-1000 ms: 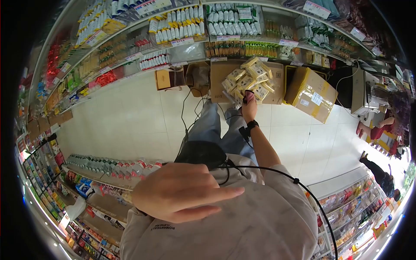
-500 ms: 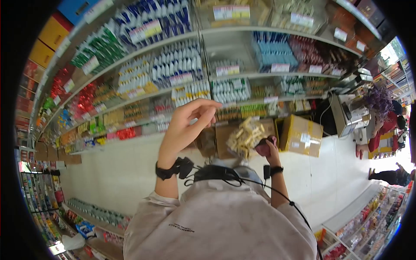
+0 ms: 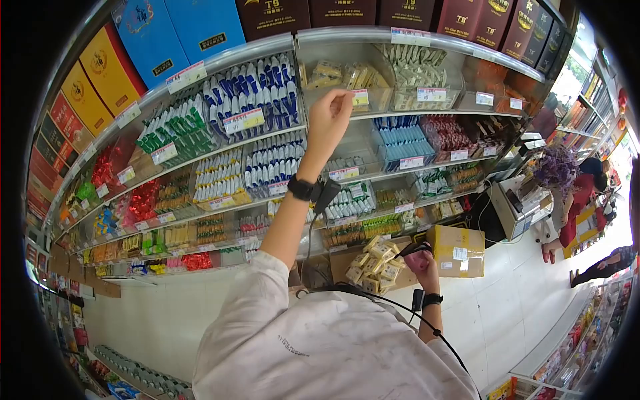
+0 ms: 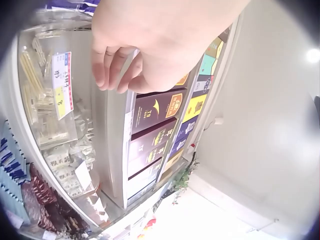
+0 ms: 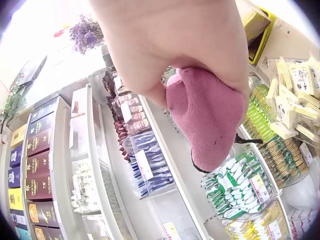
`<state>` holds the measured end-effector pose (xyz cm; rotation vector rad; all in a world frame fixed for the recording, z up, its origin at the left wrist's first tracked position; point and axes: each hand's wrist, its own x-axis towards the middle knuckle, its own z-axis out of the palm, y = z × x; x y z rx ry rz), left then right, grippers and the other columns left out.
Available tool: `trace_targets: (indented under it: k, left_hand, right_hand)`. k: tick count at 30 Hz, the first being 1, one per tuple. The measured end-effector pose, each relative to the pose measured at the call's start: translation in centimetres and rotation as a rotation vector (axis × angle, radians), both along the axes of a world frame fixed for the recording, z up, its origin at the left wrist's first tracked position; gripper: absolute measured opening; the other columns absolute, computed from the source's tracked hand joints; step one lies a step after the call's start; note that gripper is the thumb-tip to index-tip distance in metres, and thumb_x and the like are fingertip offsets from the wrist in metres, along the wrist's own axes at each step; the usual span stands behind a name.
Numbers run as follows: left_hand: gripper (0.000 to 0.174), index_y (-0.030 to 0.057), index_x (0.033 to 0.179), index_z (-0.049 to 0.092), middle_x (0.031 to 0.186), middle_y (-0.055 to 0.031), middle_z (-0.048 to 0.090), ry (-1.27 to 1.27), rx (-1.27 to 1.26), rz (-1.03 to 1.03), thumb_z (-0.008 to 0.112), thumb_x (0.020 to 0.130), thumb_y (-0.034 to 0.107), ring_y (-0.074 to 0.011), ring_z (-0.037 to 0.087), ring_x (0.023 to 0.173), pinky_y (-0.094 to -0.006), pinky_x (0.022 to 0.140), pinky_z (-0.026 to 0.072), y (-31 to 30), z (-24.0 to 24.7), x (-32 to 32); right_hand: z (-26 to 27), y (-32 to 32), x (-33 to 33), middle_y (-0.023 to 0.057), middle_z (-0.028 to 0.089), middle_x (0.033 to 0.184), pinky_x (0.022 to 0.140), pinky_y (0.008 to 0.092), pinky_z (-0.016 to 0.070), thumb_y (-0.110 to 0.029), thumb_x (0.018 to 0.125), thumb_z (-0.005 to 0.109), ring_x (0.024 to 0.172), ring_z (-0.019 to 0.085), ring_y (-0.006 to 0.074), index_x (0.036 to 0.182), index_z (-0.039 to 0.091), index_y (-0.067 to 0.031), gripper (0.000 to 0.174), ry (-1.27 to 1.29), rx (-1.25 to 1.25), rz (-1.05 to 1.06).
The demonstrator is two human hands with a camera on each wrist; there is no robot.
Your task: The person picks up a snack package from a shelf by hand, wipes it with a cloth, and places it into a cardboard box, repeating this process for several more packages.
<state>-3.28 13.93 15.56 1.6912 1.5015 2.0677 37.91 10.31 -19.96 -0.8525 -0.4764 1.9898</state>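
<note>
My left hand (image 3: 330, 120) is raised at the upper shelf, in front of a clear bin of pale yellow packets (image 3: 325, 72) and beside its price label (image 3: 361, 98). In the left wrist view that hand (image 4: 150, 45) has loosely bent fingers with nothing visible in them; whether they touch the bin's edge I cannot tell. Low down, my right hand (image 3: 428, 272) grips a soft pink item (image 3: 418, 260) beside a heap of cream packets (image 3: 377, 267). The right wrist view shows the pink item (image 5: 207, 115), dark along its lower edge, under the hand (image 5: 175, 45).
Shelves of bagged snacks curve across the front, with blue boxes (image 3: 207, 27) and dark red boxes (image 3: 343, 12) on top. A taped carton (image 3: 459, 250) stands right of the heap. People are at the far right, near purple flowers (image 3: 557, 167).
My left hand has risen from in front of my chest to the upper shelf. My right hand has moved rightward from the packet heap, still holding the pink item. The head view has tilted up.
</note>
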Motion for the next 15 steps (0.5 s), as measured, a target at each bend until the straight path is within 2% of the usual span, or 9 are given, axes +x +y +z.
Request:
trace_targets:
  k: [1,4,7,10,13,15]
  left_hand:
    - [0.019,-0.0003,0.111,0.070,0.079,-0.0026,0.065,0.074,0.045,0.048,0.062,0.099,0.012,-0.0081,0.060,0.074,-0.0232,0.068,0.0474,1.6,0.7,-0.4]
    - [0.025,0.0025,0.109,0.071,0.097,-0.0141,0.069,0.227,-0.133,0.137,0.067,0.089,0.017,-0.0288,0.067,0.087,-0.0405,0.082,0.0526,8.9,0.3,-4.0]
    - [0.035,0.0090,0.118,0.073,0.100,-0.0200,0.073,0.454,-0.278,0.459,0.064,0.087,0.023,-0.0356,0.069,0.101,-0.0416,0.094,0.0528,13.5,0.5,-4.5]
    - [0.049,0.0180,0.129,0.069,0.131,-0.0250,0.064,0.446,-0.606,0.157,0.063,0.081,0.024,-0.0413,0.057,0.126,-0.0466,0.106,0.0456,16.9,1.9,-6.0]
    - [0.052,0.0194,0.133,0.067,0.134,-0.0250,0.062,0.539,-0.756,0.194,0.062,0.081,0.024,-0.0412,0.060,0.124,-0.0445,0.105,0.0472,19.9,1.2,-6.9]
    - [0.050,0.0158,0.132,0.067,0.128,-0.0226,0.067,0.553,-0.750,0.054,0.063,0.082,0.024,-0.0385,0.063,0.121,-0.0426,0.103,0.0487,21.0,0.7,-8.2]
  right_hand:
    - [-0.4,0.3,0.7,0.0009,0.064,0.120,0.097,0.0403,0.0539,-0.016,0.100,0.058,0.115,0.060,0.0188,0.133,0.058,-0.0156,0.033,0.002,-0.006,-0.020]
    - [0.3,0.6,1.3,0.0016,0.064,0.120,0.097,0.0419,0.0539,-0.017,0.098,0.059,0.115,0.061,0.0199,0.131,0.060,-0.0151,0.032,0.007,-0.016,-0.067]
    - [1.2,0.9,2.1,0.0021,0.064,0.119,0.098,0.0422,0.0537,-0.019,0.097,0.061,0.115,0.061,0.0208,0.125,0.062,-0.0144,0.029,0.006,-0.002,-0.108]
    - [0.7,1.3,2.8,0.0026,0.064,0.118,0.098,0.0425,0.0538,-0.020,0.096,0.063,0.115,0.061,0.0214,0.120,0.063,-0.0143,0.025,-0.006,-0.009,-0.167]
    - [1.5,1.3,2.8,0.0028,0.065,0.117,0.097,0.0422,0.0542,-0.020,0.095,0.063,0.114,0.062,0.0217,0.117,0.064,-0.0144,0.023,-0.013,-0.011,-0.207]
    - [2.2,1.2,2.8,0.0030,0.065,0.118,0.097,0.0417,0.0544,-0.020,0.095,0.063,0.114,0.062,0.0220,0.118,0.064,-0.0142,0.024,-0.011,0.011,-0.221]
